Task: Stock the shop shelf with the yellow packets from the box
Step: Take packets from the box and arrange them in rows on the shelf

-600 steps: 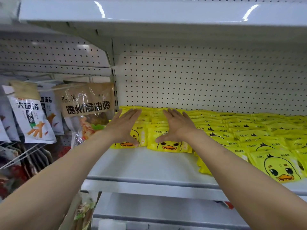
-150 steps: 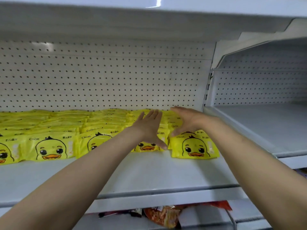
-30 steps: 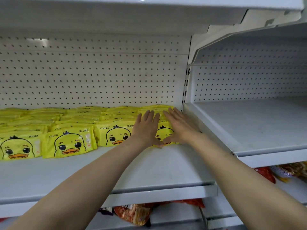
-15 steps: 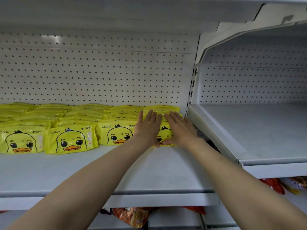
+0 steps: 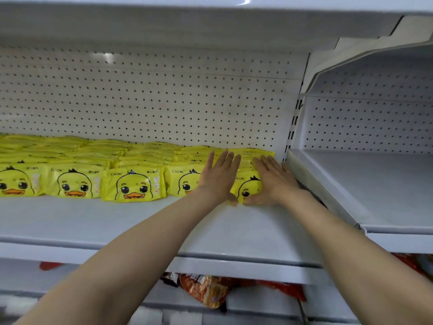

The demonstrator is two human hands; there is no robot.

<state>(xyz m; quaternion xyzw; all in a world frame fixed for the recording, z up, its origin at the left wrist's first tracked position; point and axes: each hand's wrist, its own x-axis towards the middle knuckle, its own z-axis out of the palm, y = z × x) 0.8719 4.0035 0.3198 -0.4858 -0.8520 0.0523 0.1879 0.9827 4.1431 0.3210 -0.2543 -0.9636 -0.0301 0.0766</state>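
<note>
Rows of yellow packets printed with a duck face lie flat on the white shelf, filling its back half up to the right-hand upright. My left hand lies flat with straight fingers on the packets near the right end. My right hand lies flat on the rightmost yellow packet, thumb at its front edge. Both hands press on the stack; neither grips anything. The box is not in view.
A pegboard back wall rises behind the packets. To the right a second white shelf bay stands slightly higher. Below, red and orange snack bags lie on a lower shelf. The shelf's front strip is bare.
Over the last second both hands stayed flat on the rightmost packets, sliding slightly right. Earlier they pressed packets at the left end and then further along the row.
</note>
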